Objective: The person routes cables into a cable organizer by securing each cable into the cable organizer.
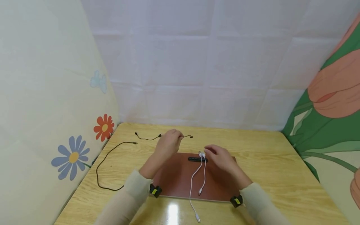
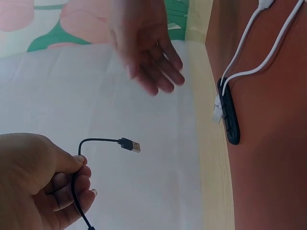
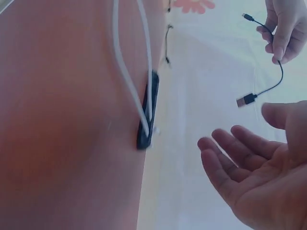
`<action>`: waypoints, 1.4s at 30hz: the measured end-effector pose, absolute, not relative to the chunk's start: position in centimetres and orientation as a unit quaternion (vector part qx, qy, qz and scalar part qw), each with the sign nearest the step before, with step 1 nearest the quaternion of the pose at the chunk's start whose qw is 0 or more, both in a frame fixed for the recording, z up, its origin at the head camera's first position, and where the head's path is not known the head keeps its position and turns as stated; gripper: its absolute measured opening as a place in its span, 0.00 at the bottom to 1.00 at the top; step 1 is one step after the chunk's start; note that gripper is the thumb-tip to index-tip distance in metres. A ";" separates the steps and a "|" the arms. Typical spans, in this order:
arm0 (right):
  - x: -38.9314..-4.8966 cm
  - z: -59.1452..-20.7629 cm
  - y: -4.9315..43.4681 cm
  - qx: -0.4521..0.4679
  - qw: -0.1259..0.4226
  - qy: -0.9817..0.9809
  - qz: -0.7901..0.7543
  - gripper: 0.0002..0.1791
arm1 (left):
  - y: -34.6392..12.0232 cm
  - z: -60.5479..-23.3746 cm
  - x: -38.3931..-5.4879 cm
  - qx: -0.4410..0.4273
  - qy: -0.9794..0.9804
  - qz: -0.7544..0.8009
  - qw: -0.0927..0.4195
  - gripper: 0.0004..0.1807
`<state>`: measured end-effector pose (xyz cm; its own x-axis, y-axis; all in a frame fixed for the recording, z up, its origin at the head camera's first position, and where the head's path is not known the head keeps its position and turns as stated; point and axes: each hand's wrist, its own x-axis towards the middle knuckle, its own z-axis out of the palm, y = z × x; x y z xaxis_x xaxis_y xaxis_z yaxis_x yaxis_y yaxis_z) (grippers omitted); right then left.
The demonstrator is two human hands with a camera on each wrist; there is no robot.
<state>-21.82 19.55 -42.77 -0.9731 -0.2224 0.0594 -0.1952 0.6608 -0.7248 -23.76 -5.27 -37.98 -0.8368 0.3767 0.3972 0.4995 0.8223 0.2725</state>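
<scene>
My left hand (image 1: 169, 142) pinches a short black USB cable (image 2: 100, 139) between thumb and fingers, raised above the table. The cable's USB-A plug (image 3: 247, 99) points toward my right hand, and its smaller plug (image 3: 248, 17) sticks out on the other side. Palm turned up and fingers relaxed, my right hand (image 1: 220, 156) holds nothing; it is close to the black cable holder (image 1: 194, 159). Two white cables (image 1: 192, 184) run through slots at the holder's right part, their plugs (image 2: 217, 110) just past its far edge. Other slots of the holder show no cable.
Under the holder lies a brown board (image 1: 180, 184) on the wooden table (image 1: 270, 168). A long black cable (image 1: 98, 168) curves on the left side. Another short black cable (image 1: 146, 138) lies near the back edge. Fabric backdrops (image 1: 180, 62) stand around the table.
</scene>
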 end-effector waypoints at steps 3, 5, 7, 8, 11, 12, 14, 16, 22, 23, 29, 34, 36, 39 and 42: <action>-22.4 -42.7 18.6 -0.111 0.045 0.886 -0.449 0.24 | -5.0 -37.9 -23.2 -0.238 -0.937 -0.191 0.168 0.07; -22.9 -42.7 18.0 -0.111 0.072 0.863 -0.487 0.25 | -4.8 -37.9 -22.9 -0.239 -0.937 -0.192 0.166 0.07; -23.4 -43.0 17.6 -0.111 0.098 0.838 -0.526 0.25 | -4.7 -37.9 -22.6 -0.243 -0.936 -0.193 0.164 0.07; -23.6 -43.1 17.4 -0.110 0.111 0.825 -0.544 0.25 | -4.6 -37.9 -22.4 -0.246 -0.936 -0.192 0.164 0.07; -24.2 -43.5 17.1 -0.112 0.133 0.792 -0.585 0.27 | -4.4 -38.0 -22.0 -0.257 -0.933 -0.192 0.164 0.07; -24.3 -43.6 17.0 -0.108 0.137 0.783 -0.598 0.28 | -4.4 -38.1 -21.9 -0.262 -0.931 -0.193 0.165 0.06; -24.6 -43.7 16.9 -0.097 0.145 0.768 -0.616 0.30 | -4.3 -38.3 -21.7 -0.273 -0.928 -0.192 0.167 0.06; -24.9 -43.8 16.9 -0.086 0.149 0.758 -0.629 0.30 | -4.2 -38.5 -21.5 -0.282 -0.926 -0.187 0.168 0.05; -25.4 -43.5 17.2 -0.068 0.139 0.740 -0.655 0.26 | -3.8 -39.4 -21.3 -0.303 -0.924 -0.159 0.171 0.05; -25.4 -43.5 17.2 -0.070 0.136 0.741 -0.653 0.26 | -3.8 -39.5 -21.2 -0.304 -0.924 -0.156 0.168 0.04; -25.8 -43.2 17.5 -0.073 0.107 0.764 -0.632 0.20 | -3.5 -40.3 -20.9 -0.301 -0.932 -0.149 0.137 0.05; -26.1 -43.2 17.4 -0.066 0.091 0.778 -0.618 0.17 | -3.2 -41.4 -20.8 -0.287 -0.941 -0.136 0.114 0.07; -26.1 -43.2 17.4 -0.064 0.087 0.788 -0.606 0.16 | -3.0 -41.9 -20.9 -0.280 -0.945 -0.128 0.106 0.06; -26.2 -43.2 17.2 -0.061 0.076 0.806 -0.583 0.15 | -2.7 -42.6 -20.8 -0.270 -0.951 -0.118 0.093 0.07; -26.3 -43.3 16.9 -0.054 0.059 0.835 -0.544 0.11 | -2.3 -43.2 -20.6 -0.262 -0.956 -0.105 0.082 0.08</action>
